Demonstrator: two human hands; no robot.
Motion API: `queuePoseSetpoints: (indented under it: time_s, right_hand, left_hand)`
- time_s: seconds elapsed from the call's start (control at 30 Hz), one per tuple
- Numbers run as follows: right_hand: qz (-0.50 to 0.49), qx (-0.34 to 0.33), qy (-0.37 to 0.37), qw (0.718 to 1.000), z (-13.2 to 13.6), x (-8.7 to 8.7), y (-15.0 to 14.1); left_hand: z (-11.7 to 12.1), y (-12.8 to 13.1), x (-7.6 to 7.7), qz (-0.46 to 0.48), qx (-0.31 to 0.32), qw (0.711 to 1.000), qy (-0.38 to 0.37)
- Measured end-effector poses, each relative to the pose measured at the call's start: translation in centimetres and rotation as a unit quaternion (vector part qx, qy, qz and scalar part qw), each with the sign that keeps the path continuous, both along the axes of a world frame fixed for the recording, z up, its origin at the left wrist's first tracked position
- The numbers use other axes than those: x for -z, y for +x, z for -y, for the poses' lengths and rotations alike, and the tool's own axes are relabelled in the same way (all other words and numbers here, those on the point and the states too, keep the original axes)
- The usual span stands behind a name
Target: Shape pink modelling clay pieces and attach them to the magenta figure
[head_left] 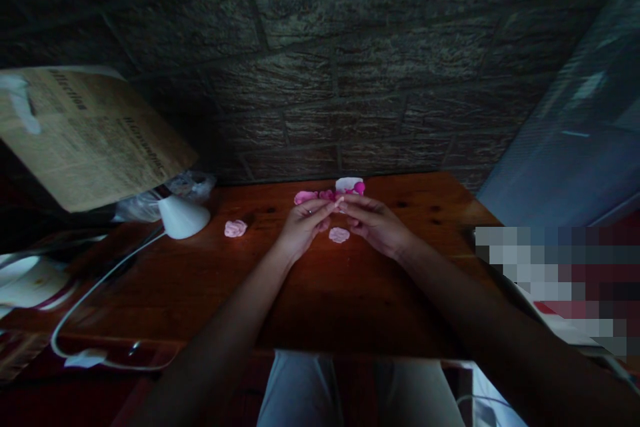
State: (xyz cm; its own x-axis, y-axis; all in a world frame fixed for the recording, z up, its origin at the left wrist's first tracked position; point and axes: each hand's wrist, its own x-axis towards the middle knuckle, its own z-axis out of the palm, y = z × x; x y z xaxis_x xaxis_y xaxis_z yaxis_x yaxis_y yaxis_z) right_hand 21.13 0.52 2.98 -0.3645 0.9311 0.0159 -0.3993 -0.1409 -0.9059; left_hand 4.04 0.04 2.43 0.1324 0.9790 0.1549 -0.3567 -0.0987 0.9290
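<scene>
Above the wooden table, my left hand [303,223] and my right hand [377,223] meet fingertip to fingertip, both closed in a pinch. Between them is a small pale pink piece [339,202], soft-looking like modelling clay; the fingers cover part of it. A ring shows on a left finger. Just below the hands lies a flattened, crinkled pale pink lump [339,235]. Behind the fingers are brighter pink pieces [306,197], a whitish piece [349,183] and a round magenta ball [359,188], partly hidden. A second crumpled pink lump [235,228] rests to the left.
The wooden table [390,310] stands against a dark brick wall [310,93]. At left is a lamp with a newsprint shade [95,140], white base [184,217] and cable [95,287]. A white cup-like container [33,280] sits far left; a bluish translucent panel [560,140] rises at right.
</scene>
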Motion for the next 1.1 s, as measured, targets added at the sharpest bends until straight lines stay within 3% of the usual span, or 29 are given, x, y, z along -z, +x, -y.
queuePoseSetpoints:
  time_s: [0.3,0.7,0.93,1.1]
  right_hand:
    - [0.006,0.002,0.004,1.0,0.03,0.0,0.0]
    - [0.024,0.039,0.027,0.999,-0.3,0.64,-0.26]
    - [0.055,0.072,0.1,0.991,-0.29,0.54,-0.36]
    - [0.05,0.052,0.102,0.992,-0.31,0.37,-0.27]
  left_hand:
    - [0.2,0.09,-0.03,0.044,0.027,0.999,-0.013]
    - [-0.14,0.07,0.38,0.006,0.021,0.999,0.028]
    - [-0.27,0.21,0.7,-0.063,0.001,0.998,0.017]
    - [-0.19,0.19,0.51,-0.035,-0.002,0.999,0.005]
